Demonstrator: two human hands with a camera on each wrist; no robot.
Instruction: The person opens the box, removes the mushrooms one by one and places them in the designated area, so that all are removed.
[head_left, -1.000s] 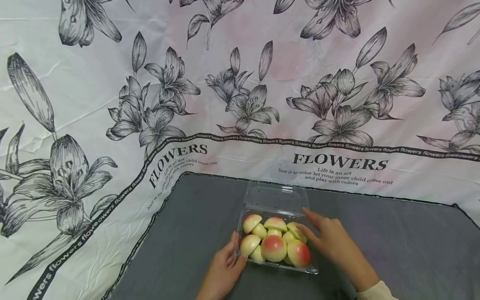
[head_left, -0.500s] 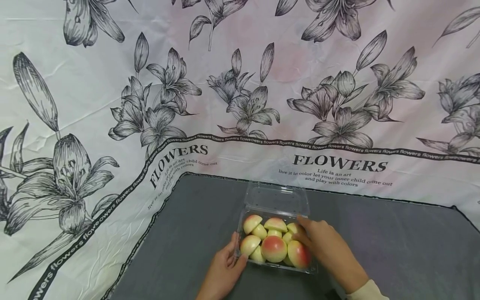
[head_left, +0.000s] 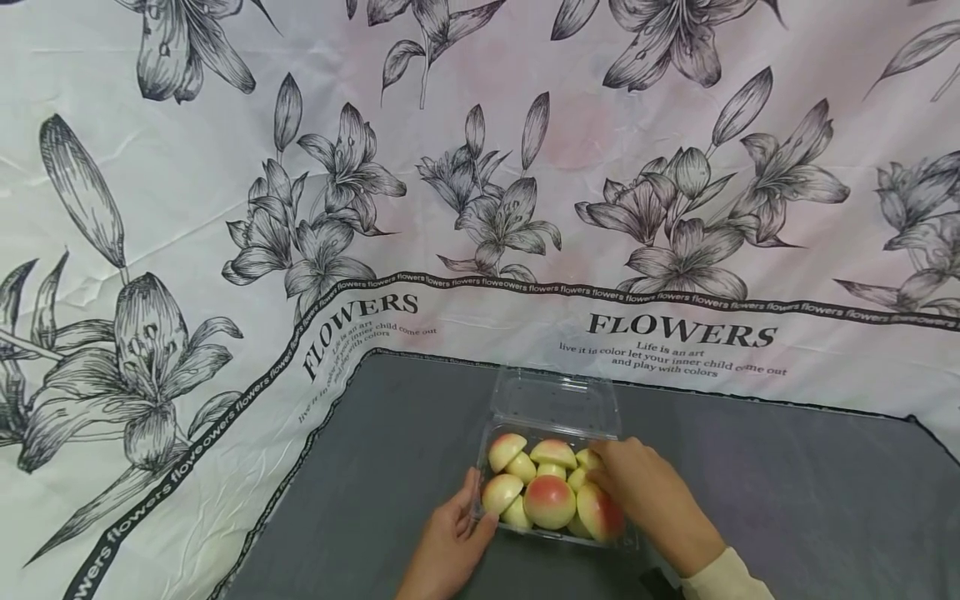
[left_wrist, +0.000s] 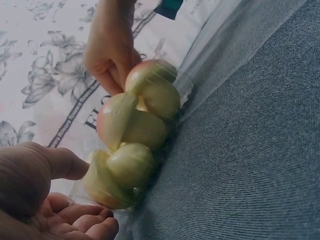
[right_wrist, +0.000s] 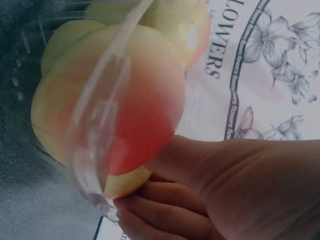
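Note:
Several mushrooms with red-and-yellow caps and pale stems lie in a clear plastic clamshell box point(head_left: 543, 537), its lid point(head_left: 551, 404) folded back. At the box's left side, my left hand point(head_left: 448, 537) holds the wall, thumb at the front corner. My right hand point(head_left: 652, 496) reaches over the right edge and pinches the back right mushroom point(head_left: 587, 459), which it partly hides. In the right wrist view, that mushroom point(right_wrist: 129, 183) sits by my thumb and fingers, behind the front right mushroom point(right_wrist: 145, 95). The left wrist view shows stems point(left_wrist: 145, 127) through the clear wall.
The box stands on a dark grey tabletop point(head_left: 787, 483). Behind and to the left hangs a white cloth point(head_left: 495, 325) printed with flowers and lettering. A small dark object point(head_left: 658, 582) lies by the right sleeve at the lower edge.
My right hand has moved left and in over the box, and its fingers have closed on the back right mushroom. The left hand stays on the box, which keeps its place.

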